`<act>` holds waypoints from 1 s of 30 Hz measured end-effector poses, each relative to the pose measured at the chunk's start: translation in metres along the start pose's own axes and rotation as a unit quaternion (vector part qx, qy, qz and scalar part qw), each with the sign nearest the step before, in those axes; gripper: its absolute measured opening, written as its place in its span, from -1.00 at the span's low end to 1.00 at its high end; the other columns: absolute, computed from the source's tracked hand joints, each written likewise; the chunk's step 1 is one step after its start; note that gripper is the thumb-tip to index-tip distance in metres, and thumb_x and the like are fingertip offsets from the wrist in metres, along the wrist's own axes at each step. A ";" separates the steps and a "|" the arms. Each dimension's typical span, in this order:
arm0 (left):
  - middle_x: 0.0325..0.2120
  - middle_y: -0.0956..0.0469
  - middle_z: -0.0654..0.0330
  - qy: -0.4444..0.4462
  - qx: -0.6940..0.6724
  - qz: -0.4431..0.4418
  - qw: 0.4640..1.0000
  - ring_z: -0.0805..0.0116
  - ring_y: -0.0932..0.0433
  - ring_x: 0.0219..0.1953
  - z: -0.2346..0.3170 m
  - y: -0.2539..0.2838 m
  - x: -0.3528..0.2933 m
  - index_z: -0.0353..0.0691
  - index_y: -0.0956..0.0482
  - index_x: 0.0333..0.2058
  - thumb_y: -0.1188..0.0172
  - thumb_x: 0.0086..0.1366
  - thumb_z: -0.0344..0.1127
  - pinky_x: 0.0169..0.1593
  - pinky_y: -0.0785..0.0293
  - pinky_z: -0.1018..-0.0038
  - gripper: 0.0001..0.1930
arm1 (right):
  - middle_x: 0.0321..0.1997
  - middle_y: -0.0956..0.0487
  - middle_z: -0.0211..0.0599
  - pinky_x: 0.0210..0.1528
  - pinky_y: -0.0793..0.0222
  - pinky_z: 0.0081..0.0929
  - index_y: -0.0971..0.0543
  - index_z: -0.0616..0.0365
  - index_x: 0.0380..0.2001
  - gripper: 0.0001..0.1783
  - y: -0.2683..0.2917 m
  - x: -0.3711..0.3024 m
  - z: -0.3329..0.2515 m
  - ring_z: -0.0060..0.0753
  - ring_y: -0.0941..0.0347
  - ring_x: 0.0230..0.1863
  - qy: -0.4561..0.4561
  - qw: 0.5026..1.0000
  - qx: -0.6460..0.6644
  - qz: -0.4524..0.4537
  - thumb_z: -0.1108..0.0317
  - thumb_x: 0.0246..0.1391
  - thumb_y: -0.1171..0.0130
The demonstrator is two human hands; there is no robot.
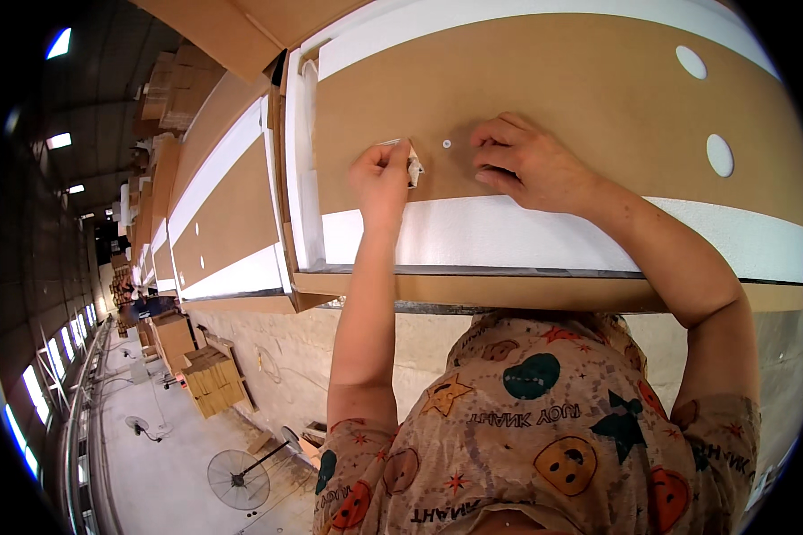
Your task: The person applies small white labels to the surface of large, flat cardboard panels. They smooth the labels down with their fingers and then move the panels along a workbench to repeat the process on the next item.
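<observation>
My left hand (pixel 381 178) pinches a small whitish packet (pixel 415 168), perhaps plastic, above a brown cardboard sheet (pixel 589 98). What the packet contains is too small to make out. To its right, a small white round piece (pixel 447 144) with a dark centre lies on the sheet. On the far side of that piece my right hand (pixel 531 165) hovers low over the cardboard, fingers curved and apart, nothing visible between them. White foam strips (pixel 509 234) border the sheet inside a long open carton (pixel 509 287).
Two white ovals (pixel 720 156) show on the sheet at the right. More open cartons (pixel 227 201) line up to the left. On the floor stand a pedestal fan (pixel 238 480) and stacked flat cardboard (pixel 212 382). A raised carton flap (pixel 214 36) leans at the upper left.
</observation>
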State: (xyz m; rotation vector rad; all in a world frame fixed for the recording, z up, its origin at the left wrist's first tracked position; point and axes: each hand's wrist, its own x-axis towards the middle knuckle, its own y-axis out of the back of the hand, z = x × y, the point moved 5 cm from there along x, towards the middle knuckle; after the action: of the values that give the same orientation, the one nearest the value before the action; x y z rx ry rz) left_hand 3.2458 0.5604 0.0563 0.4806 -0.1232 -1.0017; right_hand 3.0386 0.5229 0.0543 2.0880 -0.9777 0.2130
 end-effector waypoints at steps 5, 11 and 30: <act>-0.66 -0.41 0.32 -0.163 -0.077 0.118 0.976 0.58 -0.32 -0.64 0.010 0.031 -0.024 -0.26 -0.52 -0.51 -0.32 0.11 -0.33 -0.54 -0.20 0.67 -0.82 | -0.14 -0.44 -0.37 -0.04 -0.37 -0.33 -0.56 0.14 -0.47 -0.94 0.001 0.001 -0.001 -0.25 -0.35 -0.08 -0.001 1.000 -0.009 -0.012 0.40 -0.03 -0.21; -0.52 -0.58 0.17 -0.319 0.241 0.059 0.915 0.32 -0.49 -0.54 0.023 0.019 -0.040 -0.24 -0.62 -0.30 -0.45 -0.05 -0.28 -0.43 -0.41 0.51 -0.68 | -0.14 -0.44 -0.36 -0.07 -0.38 -0.32 -0.55 0.15 -0.48 -0.94 0.001 0.000 -0.002 -0.24 -0.36 -0.09 0.002 1.000 0.001 0.001 0.41 -0.04 -0.22; -0.58 -0.57 0.11 -0.302 0.296 -0.004 0.906 0.20 -0.55 -0.59 0.015 0.020 -0.027 -0.24 -0.62 -0.37 -0.26 0.16 -0.30 -0.50 -0.46 0.39 -0.86 | -0.21 -0.47 -0.36 -0.08 -0.38 -0.37 -0.55 0.16 -0.53 -0.93 -0.004 0.004 -0.005 -0.25 -0.38 -0.16 0.025 0.999 -0.011 0.023 0.43 -0.08 -0.24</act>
State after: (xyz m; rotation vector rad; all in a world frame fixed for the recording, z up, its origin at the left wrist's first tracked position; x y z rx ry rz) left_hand 3.2417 0.5868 0.0815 0.7057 -1.0064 -1.0891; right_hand 3.0448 0.5255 0.0570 2.0313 -0.9942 0.2749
